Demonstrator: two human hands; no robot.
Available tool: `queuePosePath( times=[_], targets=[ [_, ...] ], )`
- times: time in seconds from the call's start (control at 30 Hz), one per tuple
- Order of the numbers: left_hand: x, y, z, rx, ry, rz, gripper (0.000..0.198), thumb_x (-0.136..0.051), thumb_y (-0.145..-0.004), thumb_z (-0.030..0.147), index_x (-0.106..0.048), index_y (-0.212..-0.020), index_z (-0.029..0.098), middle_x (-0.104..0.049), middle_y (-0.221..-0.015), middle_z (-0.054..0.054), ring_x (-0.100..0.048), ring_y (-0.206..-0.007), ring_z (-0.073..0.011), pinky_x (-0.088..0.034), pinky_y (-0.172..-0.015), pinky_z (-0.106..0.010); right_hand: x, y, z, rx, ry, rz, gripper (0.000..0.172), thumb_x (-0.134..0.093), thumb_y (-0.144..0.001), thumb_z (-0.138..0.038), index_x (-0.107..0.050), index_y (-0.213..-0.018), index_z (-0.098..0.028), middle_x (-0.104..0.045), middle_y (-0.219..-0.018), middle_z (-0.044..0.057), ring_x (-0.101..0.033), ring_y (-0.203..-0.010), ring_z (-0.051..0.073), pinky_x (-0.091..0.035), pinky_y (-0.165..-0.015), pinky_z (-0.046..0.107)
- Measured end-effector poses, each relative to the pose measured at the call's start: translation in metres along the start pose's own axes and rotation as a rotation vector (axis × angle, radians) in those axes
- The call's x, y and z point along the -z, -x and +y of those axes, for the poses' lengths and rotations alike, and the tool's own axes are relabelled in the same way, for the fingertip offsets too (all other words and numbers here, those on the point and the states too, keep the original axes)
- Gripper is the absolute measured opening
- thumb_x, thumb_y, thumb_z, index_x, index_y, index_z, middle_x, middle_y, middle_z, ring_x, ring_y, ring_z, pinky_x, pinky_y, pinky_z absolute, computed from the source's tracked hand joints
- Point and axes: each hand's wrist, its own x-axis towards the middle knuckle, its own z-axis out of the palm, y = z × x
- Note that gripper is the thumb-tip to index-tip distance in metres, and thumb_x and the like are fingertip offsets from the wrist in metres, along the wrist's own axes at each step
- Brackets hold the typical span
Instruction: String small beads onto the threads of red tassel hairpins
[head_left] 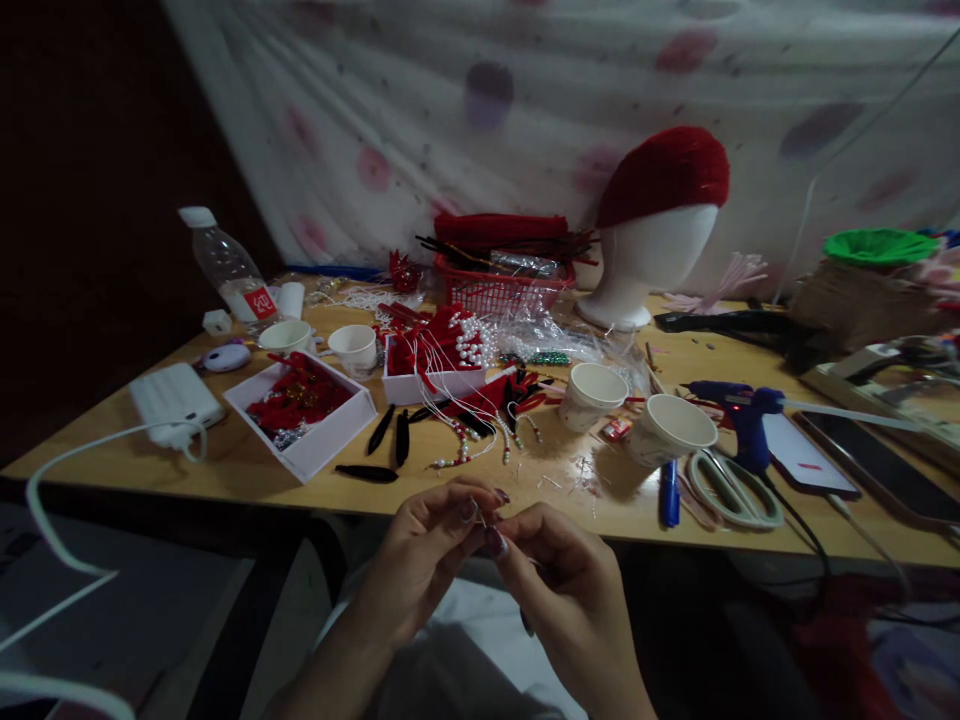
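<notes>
Both my hands meet just in front of the table's near edge, fingertips almost touching. My left hand (427,545) is closed in a pinch on a thin pale strand (482,516), too small to tell whether thread or wire. The thumb and forefinger of my right hand (566,570) pinch close by; what they hold is hidden. Beyond them on the table lie strings of red and white beads (457,460), black spindle-shaped pieces (403,438) and scattered small pins or wire bits (581,475).
White boxes of red pieces (330,445) stand at left, paper cups (596,390) at right. Nearby are scissors (772,515), a blue marker (670,495), a blue glue gun (746,415) and phones (885,465). Behind stand a red basket (502,290) and a foam head (652,255).
</notes>
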Motion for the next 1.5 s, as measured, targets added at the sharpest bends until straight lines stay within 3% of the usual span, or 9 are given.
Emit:
queuePosePath(
  times=[0.27, 0.4, 0.83, 1.03, 1.17, 1.5],
  targets=[
    [0.000, 0.002, 0.001, -0.029, -0.050, -0.038, 0.022, -0.093, -0.056, 0.033, -0.080, -0.067, 0.019, -0.066, -0.080, -0.001, -0.063, -0.070, -0.0093, -0.052, -0.065, -0.017, 0.002, -0.001, 0.002, 0.014, -0.010, 0.004, 0.028, -0.070, -0.081, -0.042, -0.068, -0.073, -0.015, -0.058, -0.058, -0.001, -0.034, -0.042, 0.005, -0.023, -0.036, 0.016],
    [0.001, 0.003, 0.002, -0.058, -0.092, -0.076, 0.019, -0.092, -0.059, 0.032, -0.080, -0.067, 0.020, -0.067, -0.081, -0.002, -0.063, -0.073, -0.0106, -0.051, -0.068, -0.018, 0.002, -0.001, 0.004, 0.040, 0.007, 0.019, 0.024, -0.069, -0.082, -0.040, -0.070, -0.074, -0.016, -0.055, -0.055, -0.002, -0.035, -0.043, 0.006, -0.025, -0.038, 0.016],
    [0.021, -0.002, -0.008, -0.252, -0.269, -0.131, 0.016, -0.080, -0.076, 0.040, -0.081, -0.078, 0.024, -0.064, -0.088, -0.003, -0.062, -0.083, -0.0125, -0.050, -0.075, -0.019, 0.013, -0.007, 0.017, 0.334, 0.224, -0.123, 0.017, -0.058, -0.092, -0.025, -0.073, -0.090, -0.017, -0.051, -0.051, -0.005, -0.041, -0.038, 0.006, -0.030, -0.037, 0.016],
    [0.030, -0.003, -0.012, -0.304, -0.340, -0.215, 0.008, -0.075, -0.083, 0.033, -0.081, -0.087, 0.029, -0.063, -0.095, -0.002, -0.061, -0.089, -0.0118, -0.049, -0.078, -0.019, 0.013, -0.008, 0.019, 0.320, 0.189, -0.108, 0.016, -0.059, -0.093, -0.025, -0.073, -0.089, -0.018, -0.049, -0.049, -0.005, -0.040, -0.036, 0.006, -0.030, -0.036, 0.016],
    [0.031, -0.005, -0.013, -0.352, -0.362, -0.194, 0.010, -0.072, -0.085, 0.034, -0.080, -0.086, 0.029, -0.062, -0.093, -0.001, -0.060, -0.088, -0.0114, -0.049, -0.076, -0.018, 0.013, -0.008, 0.021, 0.364, 0.191, -0.124, 0.016, -0.059, -0.093, -0.023, -0.074, -0.096, -0.019, -0.056, -0.054, -0.004, -0.042, -0.038, 0.006, -0.032, -0.037, 0.017],
    [0.029, -0.002, -0.013, -0.313, -0.376, -0.173, 0.009, -0.075, -0.082, 0.034, -0.081, -0.083, 0.027, -0.060, -0.091, -0.002, -0.060, -0.087, -0.0126, -0.050, -0.075, -0.019, 0.013, -0.007, 0.031, 0.384, 0.189, -0.081, 0.017, -0.058, -0.093, -0.024, -0.075, -0.094, -0.020, -0.054, -0.051, -0.004, -0.040, -0.037, 0.006, -0.028, -0.036, 0.017]
  ],
)
